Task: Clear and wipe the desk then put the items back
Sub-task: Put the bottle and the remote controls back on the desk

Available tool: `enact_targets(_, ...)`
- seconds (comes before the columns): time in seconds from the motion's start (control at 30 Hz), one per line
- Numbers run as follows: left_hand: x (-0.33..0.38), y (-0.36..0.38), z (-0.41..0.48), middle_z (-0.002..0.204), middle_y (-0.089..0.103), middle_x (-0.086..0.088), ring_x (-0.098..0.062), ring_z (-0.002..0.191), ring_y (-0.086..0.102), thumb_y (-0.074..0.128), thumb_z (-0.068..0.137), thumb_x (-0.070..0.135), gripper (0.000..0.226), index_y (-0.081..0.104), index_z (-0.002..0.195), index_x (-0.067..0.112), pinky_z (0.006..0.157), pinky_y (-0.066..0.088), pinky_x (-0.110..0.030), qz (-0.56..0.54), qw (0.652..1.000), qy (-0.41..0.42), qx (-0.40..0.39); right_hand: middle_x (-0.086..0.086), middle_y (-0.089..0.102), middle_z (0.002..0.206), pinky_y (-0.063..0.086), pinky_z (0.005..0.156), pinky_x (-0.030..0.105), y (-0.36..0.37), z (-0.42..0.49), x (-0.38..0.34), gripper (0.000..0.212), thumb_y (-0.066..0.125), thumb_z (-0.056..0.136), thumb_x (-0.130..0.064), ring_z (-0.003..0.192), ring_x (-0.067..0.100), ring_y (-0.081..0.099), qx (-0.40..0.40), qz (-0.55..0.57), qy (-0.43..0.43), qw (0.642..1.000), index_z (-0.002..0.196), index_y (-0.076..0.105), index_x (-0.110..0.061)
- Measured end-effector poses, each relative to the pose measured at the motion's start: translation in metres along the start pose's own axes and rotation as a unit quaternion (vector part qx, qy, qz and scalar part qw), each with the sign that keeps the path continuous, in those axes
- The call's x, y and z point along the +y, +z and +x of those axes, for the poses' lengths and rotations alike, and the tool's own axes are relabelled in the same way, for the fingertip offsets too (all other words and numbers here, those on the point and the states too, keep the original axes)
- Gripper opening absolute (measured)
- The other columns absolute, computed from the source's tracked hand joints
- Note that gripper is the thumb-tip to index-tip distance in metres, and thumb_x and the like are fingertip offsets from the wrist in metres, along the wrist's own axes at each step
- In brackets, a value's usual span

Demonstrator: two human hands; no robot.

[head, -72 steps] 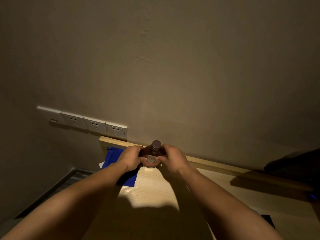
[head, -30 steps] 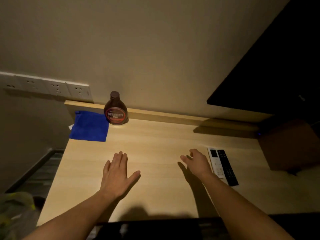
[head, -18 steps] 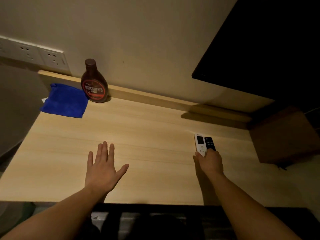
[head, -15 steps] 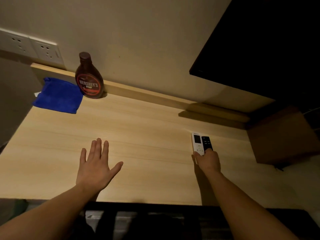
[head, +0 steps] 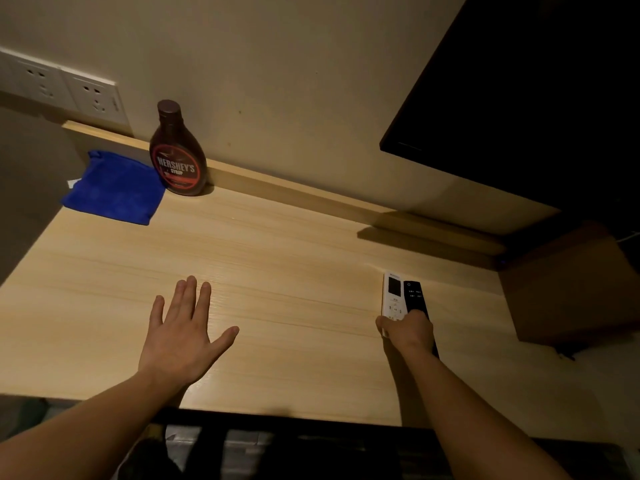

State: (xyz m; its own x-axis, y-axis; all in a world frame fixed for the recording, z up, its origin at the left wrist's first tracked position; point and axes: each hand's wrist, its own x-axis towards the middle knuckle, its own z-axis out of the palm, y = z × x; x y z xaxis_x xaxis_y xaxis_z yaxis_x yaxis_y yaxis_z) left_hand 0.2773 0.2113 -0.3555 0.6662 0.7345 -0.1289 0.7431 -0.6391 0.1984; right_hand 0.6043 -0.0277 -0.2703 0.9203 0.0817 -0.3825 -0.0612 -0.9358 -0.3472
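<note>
Desk (head: 294, 251): pale wood-grain top, smooth, flat. Your left hand (head: 183, 336) lies flat on it, fingers straight, spread, holding nothing. Your right hand (head: 408, 332) curls over near ends of remotes (head: 394, 294), slim white and black slabs side by side. Far left: folded fluffy blue cloth (head: 114, 190); just beside it, glossy brown syrup bottle (head: 178, 161), upright against back ledge.

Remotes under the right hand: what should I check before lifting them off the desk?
1. The right hand curls over the near ends of the white remote and black remote: ok.
2. Both lie side by side, flat on the desk: ok.
3. Its grip secure on both: cannot tell.
4. The left hand open, holding nothing: ok.
5. The syrup bottle upright beside blue cloth, far from the remotes: ok.
</note>
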Motion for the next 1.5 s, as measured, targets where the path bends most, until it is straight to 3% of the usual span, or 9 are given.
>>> enact_targets(0.1, 0.0, -0.002, 0.0, 0.173, -0.021, -0.005, -0.017, 0.158, -0.029, 0.007, 0.091, 0.09, 0.104, -0.013, 0.166, 0.02, 0.129, -0.011, -0.051, -0.001, 1.0, -0.004, -0.011, 0.017, 0.068, 0.105, 0.053, 0.068, 0.033, 0.006, -0.011, -0.01, 0.048, 0.085, 0.079, -0.023, 0.084, 0.03, 0.06, -0.007, 0.028, 0.008, 1.0, 0.113, 0.064, 0.002)
enact_targets(0.2, 0.001, -0.008, -0.001, 0.172, -0.026, -0.006, -0.018, 0.156, -0.032, 0.004, 0.09, 0.089, 0.103, -0.018, 0.164, 0.02, 0.129, -0.013, -0.051, -0.018, 0.999, 0.0, -0.03, 0.018, 0.071, 0.109, 0.052, 0.063, 0.031, 0.016, -0.03, -0.032, 0.048, 0.085, 0.081, -0.032, 0.09, 0.034, 0.069, -0.012, 0.029, -0.017, 0.999, 0.111, 0.066, 0.0)
enact_targets(0.4, -0.018, -0.038, -0.003, 0.177, -0.009, -0.007, -0.016, 0.161, -0.018, 0.036, 0.095, 0.08, 0.103, 0.002, 0.168, 0.016, 0.13, -0.006, -0.046, -0.136, 0.989, -0.035, 0.05, 0.015, 0.07, 0.118, 0.052, 0.067, 0.032, 0.058, -0.073, -0.108, 0.055, 0.083, 0.083, -0.044, 0.102, 0.035, 0.07, -0.042, 0.034, -0.08, 0.995, 0.116, 0.064, -0.004)
enact_targets(0.53, -0.072, -0.057, 0.009, 0.177, -0.007, -0.009, -0.021, 0.162, -0.012, 0.027, 0.093, 0.086, 0.109, 0.001, 0.168, 0.012, 0.13, -0.005, -0.05, -0.087, 0.991, -0.089, 0.054, 0.011, 0.071, 0.11, 0.052, 0.062, 0.03, 0.096, -0.104, -0.166, 0.044, 0.083, 0.083, -0.044, 0.083, 0.025, 0.063, -0.08, 0.049, -0.126, 0.988, 0.101, 0.059, -0.011)
enact_targets(0.73, -0.135, -0.051, 0.017, 0.176, -0.011, -0.011, -0.024, 0.162, -0.015, 0.006, 0.083, 0.096, 0.121, -0.007, 0.167, 0.009, 0.129, -0.006, -0.056, -0.025, 0.988, -0.151, 0.0, 0.003, 0.065, 0.093, 0.031, 0.033, 0.016, 0.153, -0.141, -0.241, 0.042, 0.084, 0.08, -0.046, 0.059, 0.009, 0.054, -0.12, 0.049, -0.177, 0.976, 0.092, 0.055, -0.018)
enact_targets(0.83, -0.139, -0.042, 0.018, 0.176, -0.013, -0.011, -0.024, 0.161, -0.018, 0.002, 0.082, 0.097, 0.121, -0.011, 0.166, 0.01, 0.129, -0.008, -0.056, -0.013, 0.988, -0.157, -0.001, 0.002, 0.063, 0.096, 0.035, 0.041, 0.02, 0.182, -0.155, -0.27, 0.043, 0.084, 0.078, -0.047, 0.07, 0.017, 0.058, -0.135, 0.041, -0.177, 0.974, 0.095, 0.055, -0.019)
enact_targets(1.07, -0.143, -0.033, 0.024, 0.172, -0.023, -0.009, -0.025, 0.159, -0.024, -0.003, 0.079, 0.099, 0.121, -0.02, 0.162, 0.013, 0.127, -0.015, -0.056, 0.0, 0.986, -0.166, -0.012, 0.009, 0.063, 0.119, 0.063, 0.081, 0.043, 0.24, -0.176, -0.319, 0.059, 0.083, 0.076, -0.047, 0.107, 0.031, 0.067, -0.132, 0.053, -0.141, 0.98, 0.12, 0.059, -0.014)
enact_targets(1.27, -0.143, -0.029, 0.024, 0.174, -0.011, -0.012, -0.027, 0.161, -0.014, 0.006, 0.084, 0.096, 0.118, -0.007, 0.163, 0.009, 0.128, -0.01, -0.057, 0.006, 0.988, -0.156, 0.0, 0.011, 0.056, 0.119, 0.059, 0.08, 0.043, 0.262, -0.185, -0.342, 0.074, 0.087, 0.072, -0.05, 0.109, 0.032, 0.064, -0.106, 0.041, -0.156, 0.981, 0.123, 0.045, -0.015)
enact_targets(1.5, -0.142, -0.032, 0.027, 0.17, -0.027, -0.013, -0.028, 0.16, -0.022, -0.011, 0.079, 0.095, 0.116, -0.027, 0.156, 0.011, 0.126, -0.012, -0.059, 0.018, 0.986, -0.16, -0.034, 0.007, 0.055, 0.119, 0.054, 0.076, 0.035, 0.274, -0.189, -0.347, 0.079, 0.086, 0.072, -0.057, 0.112, 0.029, 0.064, -0.106, 0.079, -0.158, 0.979, 0.125, 0.04, -0.021)
